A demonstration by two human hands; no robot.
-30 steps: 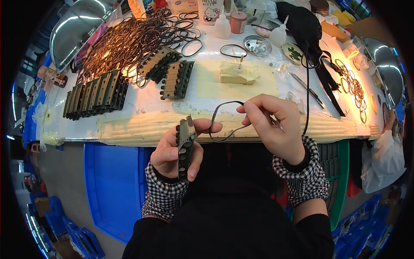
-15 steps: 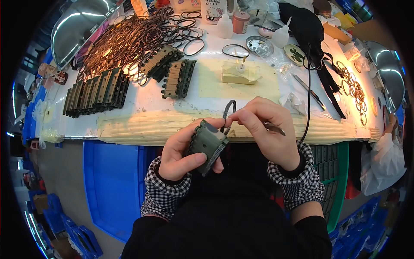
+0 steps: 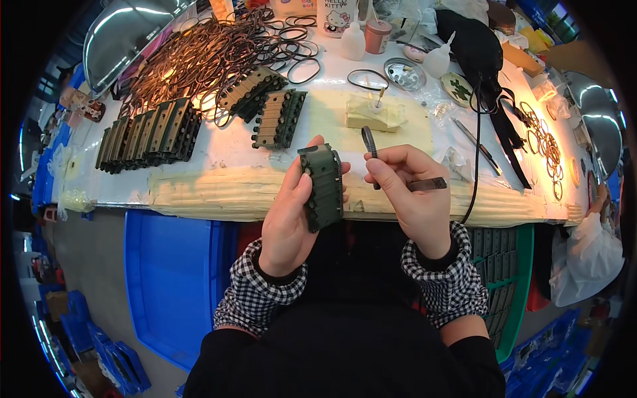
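Note:
My left hand (image 3: 286, 222) grips a dark green toy tank chassis (image 3: 323, 192), stood on end with the thumb across its near face. A ribbed dark band runs along the chassis's right edge; its far side is hidden. To the right, my right hand (image 3: 421, 199) pinches a black ribbed rubber track loop (image 3: 369, 140) between thumb and forefinger, apart from the chassis. Metal tweezers (image 3: 428, 184) are tucked across the same hand, their far end hidden by the fingers. More chassis (image 3: 149, 136) are lined up at the left of the table, with another chassis (image 3: 279, 119) nearer the middle.
A heap of rubber loops (image 3: 199, 56) covers the back left. A yellow block (image 3: 375, 114) with an upright stick, a round metal dish (image 3: 405, 74) and a pen-like tool (image 3: 478, 146) lie beyond my hands. Blue (image 3: 169, 278) and green (image 3: 524, 285) bins stand below the table edge.
The track loop has come away from beside the chassis, and my right hand has drawn slightly left and down. My left hand has turned the chassis more upright and raised it.

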